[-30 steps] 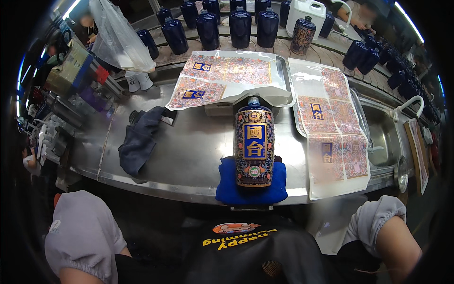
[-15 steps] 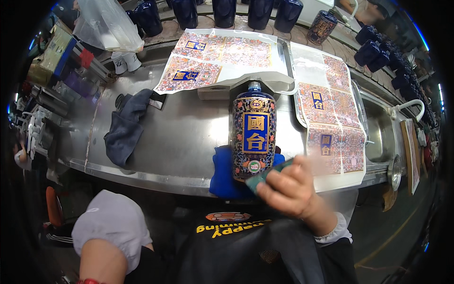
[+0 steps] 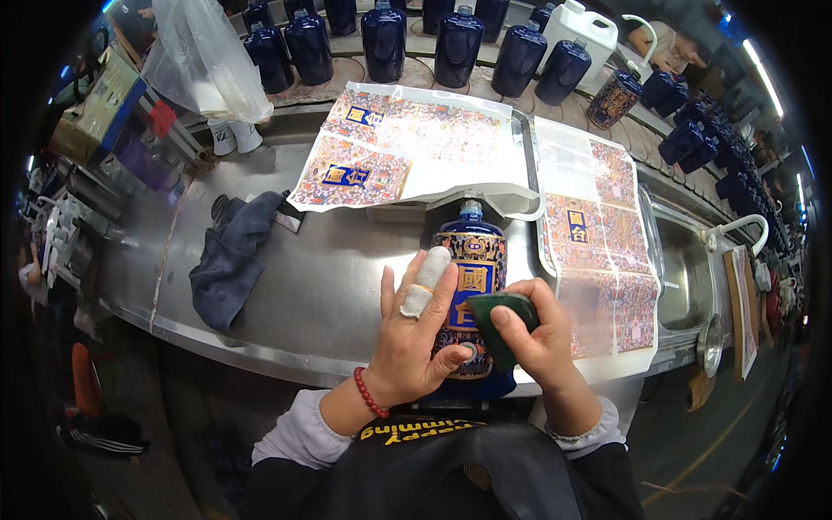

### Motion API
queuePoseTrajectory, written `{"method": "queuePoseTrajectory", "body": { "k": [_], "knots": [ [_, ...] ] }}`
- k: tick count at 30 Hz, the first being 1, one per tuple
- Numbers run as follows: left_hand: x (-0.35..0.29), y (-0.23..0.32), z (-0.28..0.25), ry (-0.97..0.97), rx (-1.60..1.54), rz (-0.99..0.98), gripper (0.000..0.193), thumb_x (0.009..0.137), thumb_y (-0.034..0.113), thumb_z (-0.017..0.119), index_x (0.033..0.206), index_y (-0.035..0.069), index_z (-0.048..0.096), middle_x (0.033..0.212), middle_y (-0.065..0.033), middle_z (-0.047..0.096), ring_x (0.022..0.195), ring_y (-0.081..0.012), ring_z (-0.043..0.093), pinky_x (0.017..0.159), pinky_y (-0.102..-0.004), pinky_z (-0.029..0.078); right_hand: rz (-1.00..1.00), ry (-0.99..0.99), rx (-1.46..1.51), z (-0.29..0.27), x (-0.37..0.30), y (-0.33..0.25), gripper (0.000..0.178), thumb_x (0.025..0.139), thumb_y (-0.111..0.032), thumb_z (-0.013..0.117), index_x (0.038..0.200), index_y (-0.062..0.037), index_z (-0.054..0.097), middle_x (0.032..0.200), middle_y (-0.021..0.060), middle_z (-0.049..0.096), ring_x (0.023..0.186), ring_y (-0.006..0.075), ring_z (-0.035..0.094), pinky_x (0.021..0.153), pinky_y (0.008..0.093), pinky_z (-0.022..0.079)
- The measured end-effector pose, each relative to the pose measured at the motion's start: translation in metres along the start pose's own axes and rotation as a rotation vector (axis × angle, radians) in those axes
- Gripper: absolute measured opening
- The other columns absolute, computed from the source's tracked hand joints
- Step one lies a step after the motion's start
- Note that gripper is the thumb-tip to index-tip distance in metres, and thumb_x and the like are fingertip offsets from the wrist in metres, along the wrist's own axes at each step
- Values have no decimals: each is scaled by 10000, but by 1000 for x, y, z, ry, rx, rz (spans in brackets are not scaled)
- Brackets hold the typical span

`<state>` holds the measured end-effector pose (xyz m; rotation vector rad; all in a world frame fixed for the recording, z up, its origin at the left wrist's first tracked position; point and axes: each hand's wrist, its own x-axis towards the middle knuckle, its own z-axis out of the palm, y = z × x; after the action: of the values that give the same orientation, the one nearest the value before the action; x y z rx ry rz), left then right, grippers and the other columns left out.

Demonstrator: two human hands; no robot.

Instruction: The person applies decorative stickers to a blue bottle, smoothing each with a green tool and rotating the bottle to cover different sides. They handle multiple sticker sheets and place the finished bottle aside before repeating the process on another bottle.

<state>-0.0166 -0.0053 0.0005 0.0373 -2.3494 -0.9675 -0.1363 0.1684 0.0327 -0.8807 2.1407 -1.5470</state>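
A dark blue bottle [image 3: 471,247] with a patterned floral wrap and gold characters lies on its back on the steel counter, neck pointing away from me. My left hand [image 3: 412,338], with fingers spread and one wrapped in a white finger cover, lies flat along the bottle's left side. The thumb of that hand reaches over the lower front of the wrap. Pinched in my right hand [image 3: 539,334] is a dark green flat scraper [image 3: 498,325], its edge against the wrap's right half. Blue cloth [image 3: 497,384] shows below the bottle, mostly hidden.
Printed sheets [image 3: 451,139] lie beyond the bottle, with more sheets [image 3: 598,234] on a tray to the right. A grey cloth [image 3: 230,260] rests at left. Plain blue bottles [image 3: 384,43] line the far conveyor. At right is a sink [image 3: 685,251]; another person [image 3: 667,48] works behind.
My left hand has come up from the lower left onto the bottle. My right hand, with the scraper, has moved up onto the wrap's front. The whole view has shifted slightly.
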Motion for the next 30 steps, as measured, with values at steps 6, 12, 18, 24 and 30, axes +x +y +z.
{"method": "queuePoseTrajectory", "body": {
  "k": [6,12,18,24,30],
  "knots": [
    [-1,-10,3,-90,-182,-98,910,1009,644,393,1587,-36,216,1546,-281,399,1464,-404,362,1213,-588,34,71,252,-4,1,23,4,239,969,-206,697,1031,3,598,792,73,679,729,133,646,646,292,515],
    [4,-17,4,-84,-344,-175,875,1037,618,332,1589,-46,193,1535,-268,424,1446,-393,392,1219,-562,47,-416,-155,-489,-13,71,-50,176,882,-144,734,966,-40,619,811,113,676,710,290,655,668,385,477],
    [-2,-17,-3,12,-263,-146,903,1029,648,288,1564,-77,240,1518,-270,442,1432,-405,404,1215,-568,67,-578,-444,-695,2,93,-70,197,848,-150,757,975,-57,639,851,102,663,780,321,636,761,393,457],
    [-20,-3,2,-92,47,37,968,945,766,336,1520,-8,416,1518,-237,455,1466,-446,325,1182,-665,66,-83,-59,-305,-10,68,-47,183,865,-125,736,976,-7,649,827,111,677,758,192,663,680,322,518],
    [-19,1,-12,-125,169,195,949,957,751,346,1511,-15,426,1498,-281,466,1441,-450,375,1194,-640,65,44,91,-36,-9,48,-11,218,906,-151,719,1037,-2,631,868,68,674,788,134,641,699,289,521]
  ]
}}
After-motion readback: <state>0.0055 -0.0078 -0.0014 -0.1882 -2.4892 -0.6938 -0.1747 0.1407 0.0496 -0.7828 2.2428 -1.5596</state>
